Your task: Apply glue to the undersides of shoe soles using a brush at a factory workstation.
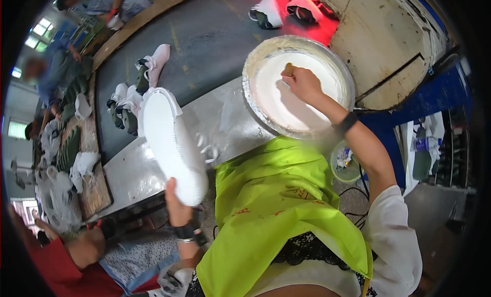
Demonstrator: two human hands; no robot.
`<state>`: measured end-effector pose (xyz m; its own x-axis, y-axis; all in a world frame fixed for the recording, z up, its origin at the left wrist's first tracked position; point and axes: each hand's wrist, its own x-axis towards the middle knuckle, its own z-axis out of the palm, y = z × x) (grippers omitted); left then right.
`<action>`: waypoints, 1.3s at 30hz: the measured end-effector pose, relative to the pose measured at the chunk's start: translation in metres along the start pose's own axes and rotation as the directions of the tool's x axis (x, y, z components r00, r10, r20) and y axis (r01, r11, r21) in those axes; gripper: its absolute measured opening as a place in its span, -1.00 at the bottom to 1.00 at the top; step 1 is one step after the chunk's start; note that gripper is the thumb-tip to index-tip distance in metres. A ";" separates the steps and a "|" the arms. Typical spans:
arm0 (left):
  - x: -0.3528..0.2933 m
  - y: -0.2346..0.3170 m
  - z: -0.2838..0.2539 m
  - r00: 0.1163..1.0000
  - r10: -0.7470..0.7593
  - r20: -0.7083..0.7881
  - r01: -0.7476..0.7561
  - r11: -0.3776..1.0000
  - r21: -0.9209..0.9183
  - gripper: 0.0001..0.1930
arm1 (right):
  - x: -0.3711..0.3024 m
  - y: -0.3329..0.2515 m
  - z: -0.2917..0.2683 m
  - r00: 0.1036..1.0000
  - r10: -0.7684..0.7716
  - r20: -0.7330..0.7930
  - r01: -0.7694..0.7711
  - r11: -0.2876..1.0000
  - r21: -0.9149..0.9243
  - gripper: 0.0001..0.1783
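My left hand (178,206) is closed round one end of a white shoe (171,141), held up over the metal table edge with its pale sole toward me and its loose laces hanging to the right. Above a large round metal bowl (249,95) of white paste or liquid (279,105), my right hand (303,84) is closed on a small tan tool (289,69). It looks like the end of a brush handle; the rest is hidden by my fingers.
Several white and dark-green shoes (157,67) stand on a dark conveyor belt (204,41), two of them under red light at the far end. A pale machine cover (381,51) is at right. Other people work at left, beside a wooden bench (89,138) with shoes. A small bin (345,166) stands below.
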<state>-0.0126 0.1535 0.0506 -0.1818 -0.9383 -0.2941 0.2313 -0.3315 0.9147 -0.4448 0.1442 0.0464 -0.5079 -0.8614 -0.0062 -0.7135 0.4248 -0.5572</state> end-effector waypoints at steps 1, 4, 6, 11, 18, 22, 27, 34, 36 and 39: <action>0.008 -0.032 -0.004 0.997 0.072 0.032 -0.076 0.982 0.173 -0.54 | 0.005 -0.003 0.002 1.000 -0.018 0.003 0.018 0.998 -0.055 -0.77; 0.019 -0.068 0.019 0.958 -0.223 0.181 0.258 0.945 -0.200 -0.36 | 0.004 0.000 0.006 0.982 0.064 0.175 -0.022 0.973 -0.230 -0.78; 0.020 -0.072 0.030 0.883 -0.350 0.313 0.426 0.877 -0.222 -0.38 | 0.003 0.006 -0.008 0.977 0.071 0.202 -0.031 0.980 -0.196 -0.76; 0.025 -0.073 0.053 0.856 -0.262 0.445 0.363 0.918 -0.157 -0.34 | -0.004 0.013 -0.035 0.997 -0.006 -0.074 0.035 0.919 0.392 -0.68; 0.018 -0.072 0.067 0.859 -0.274 0.432 0.352 0.930 -0.110 -0.24 | -0.022 -0.077 -0.013 0.972 -0.177 -0.156 0.236 0.718 0.655 -0.78; 0.018 -0.065 0.076 0.848 -0.257 0.464 0.333 0.939 -0.088 -0.21 | -0.026 -0.116 0.012 0.987 -0.149 -0.066 0.153 0.706 0.692 -0.74; 0.018 -0.066 0.075 0.868 -0.229 0.441 0.287 0.956 -0.068 -0.20 | -0.046 -0.129 0.019 0.979 -0.196 0.063 0.105 0.738 0.666 -0.64; 0.021 -0.066 0.073 0.864 -0.222 0.452 0.270 0.962 -0.045 -0.20 | 0.007 -0.111 0.026 0.990 -0.005 -0.140 0.085 0.818 0.569 -0.61; 0.022 -0.065 0.072 0.872 -0.209 0.443 0.264 0.962 -0.065 -0.21 | -0.016 -0.110 0.018 0.980 -0.006 -0.197 0.063 0.956 0.286 -0.62; 0.020 -0.064 0.075 0.877 -0.194 0.440 0.249 0.966 -0.069 -0.22 | -0.063 -0.110 0.008 0.993 -0.001 -0.122 0.045 0.932 0.359 -0.64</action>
<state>-0.1030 0.1629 0.0071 -0.6246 -0.7153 -0.3135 0.2445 -0.5604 0.7913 -0.3302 0.1494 0.1016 -0.5623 -0.8213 0.0960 -0.5146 0.2567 -0.8181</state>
